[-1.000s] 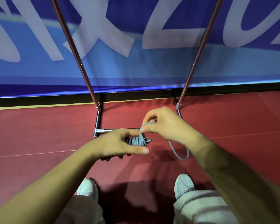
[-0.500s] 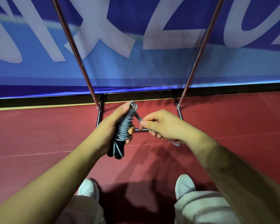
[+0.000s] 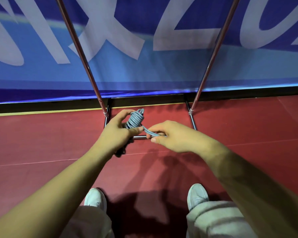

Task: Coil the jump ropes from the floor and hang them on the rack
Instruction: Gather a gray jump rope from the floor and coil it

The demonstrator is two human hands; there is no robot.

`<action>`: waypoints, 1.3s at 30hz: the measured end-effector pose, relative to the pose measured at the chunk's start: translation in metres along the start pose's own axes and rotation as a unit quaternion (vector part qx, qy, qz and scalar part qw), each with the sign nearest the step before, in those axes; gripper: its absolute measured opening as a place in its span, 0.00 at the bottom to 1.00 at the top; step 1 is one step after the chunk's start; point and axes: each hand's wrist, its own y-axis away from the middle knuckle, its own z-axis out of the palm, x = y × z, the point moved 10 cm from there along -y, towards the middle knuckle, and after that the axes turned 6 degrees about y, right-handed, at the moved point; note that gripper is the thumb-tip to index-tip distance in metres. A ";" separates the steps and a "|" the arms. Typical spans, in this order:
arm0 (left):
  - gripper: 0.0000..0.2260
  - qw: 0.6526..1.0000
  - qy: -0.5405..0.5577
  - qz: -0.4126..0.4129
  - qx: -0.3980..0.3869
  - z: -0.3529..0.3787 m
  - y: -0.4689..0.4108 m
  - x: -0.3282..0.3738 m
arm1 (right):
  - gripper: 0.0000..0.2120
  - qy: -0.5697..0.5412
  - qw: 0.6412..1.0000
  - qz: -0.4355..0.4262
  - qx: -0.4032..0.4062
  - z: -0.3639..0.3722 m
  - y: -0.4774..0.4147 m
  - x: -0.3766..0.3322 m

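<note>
The left hand (image 3: 116,134) grips a grey-blue jump rope (image 3: 135,118) wound into a tight bundle, with dark handle ends showing below the palm. It is held above the red floor (image 3: 41,143), just in front of the rack (image 3: 215,50) base. The right hand (image 3: 177,136) pinches the rope's loose strand between thumb and fingers beside the bundle, and the rack's slanted poles rise before a blue banner (image 3: 162,69) at the floor's far edge.

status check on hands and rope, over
Left hand grips coiled grey-blue jump rope bundle. Right hand pinches its loose end. Not yet on chrome metal rack; nothing seen in the way.
</note>
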 end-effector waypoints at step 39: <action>0.30 0.935 0.265 -0.032 -0.234 0.063 0.009 0.004 | 0.07 -0.291 0.939 0.051 0.174 -0.038 0.011 0.019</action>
